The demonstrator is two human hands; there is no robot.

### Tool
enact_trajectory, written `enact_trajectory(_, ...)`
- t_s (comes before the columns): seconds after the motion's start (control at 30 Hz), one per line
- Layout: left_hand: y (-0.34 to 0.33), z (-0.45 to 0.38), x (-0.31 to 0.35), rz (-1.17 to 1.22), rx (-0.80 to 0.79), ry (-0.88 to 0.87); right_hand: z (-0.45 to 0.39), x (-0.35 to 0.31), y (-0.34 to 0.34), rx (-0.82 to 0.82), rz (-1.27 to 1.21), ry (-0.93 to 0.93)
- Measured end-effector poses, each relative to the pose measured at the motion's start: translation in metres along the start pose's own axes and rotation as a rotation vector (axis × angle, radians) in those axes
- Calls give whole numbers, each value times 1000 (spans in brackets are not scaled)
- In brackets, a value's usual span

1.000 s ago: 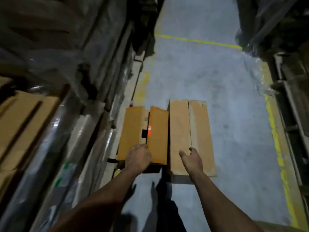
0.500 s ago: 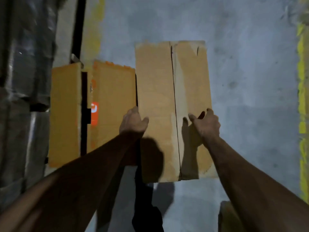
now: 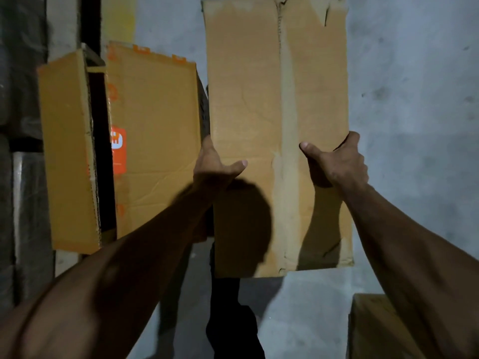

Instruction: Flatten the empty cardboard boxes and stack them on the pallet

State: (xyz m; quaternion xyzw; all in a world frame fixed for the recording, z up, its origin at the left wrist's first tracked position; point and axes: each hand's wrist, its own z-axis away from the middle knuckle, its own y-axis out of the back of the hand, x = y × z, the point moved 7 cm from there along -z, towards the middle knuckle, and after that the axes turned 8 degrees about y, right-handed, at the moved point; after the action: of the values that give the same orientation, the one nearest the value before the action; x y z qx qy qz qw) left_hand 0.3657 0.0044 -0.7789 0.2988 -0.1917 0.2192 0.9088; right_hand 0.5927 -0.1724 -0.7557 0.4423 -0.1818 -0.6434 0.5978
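1. Cardboard box (image 3: 261,99), plain tan, sat in the middle of the view with its long axis running away from the person, toward the top of the picture, where its far end was cut off by the frame.
2. Its top was closed, two flaps meeting along a seam that ran the length of the box and was covered by a paler strip of tape (image 3: 286,125).
3. A short tear showed near the far right corner, and the near edge looked scuffed and dented.
4. Whether the box rested on the floor (image 3: 414,99) or was lifted off it could not be told.
5. Left hand (image 3: 215,164) gripped the left edge of the box, thumb lying across the top and fingers hidden down the side.
6. Right hand (image 3: 339,161) gripped the right edge, thumb spread over the top near the tape and fingers curled round the side.
7. Just to the left stood a second box (image 3: 153,120), more orange, its top flaps apart with a dark gap between them and an orange-red label (image 3: 118,149) on the right flap.
8. A corner of another carton (image 3: 368,327) showed at the lower right.
9. Dark wrapped goods (image 3: 23,177) lined the left edge.
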Motion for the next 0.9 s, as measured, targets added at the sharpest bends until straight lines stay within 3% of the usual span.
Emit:
enact_trajectory(0.37, 28, 130, 27, -44, 31, -278, 137, 39, 77, 182, -58, -88)
enact_trajectory(0.67, 70, 270, -50, -75, 58, -338, 311, 78, 88, 265, -103, -77)
enact_trajectory(0.9, 92, 380, -131, -135, 84, -340, 453, 128, 74, 221, -140, -94)
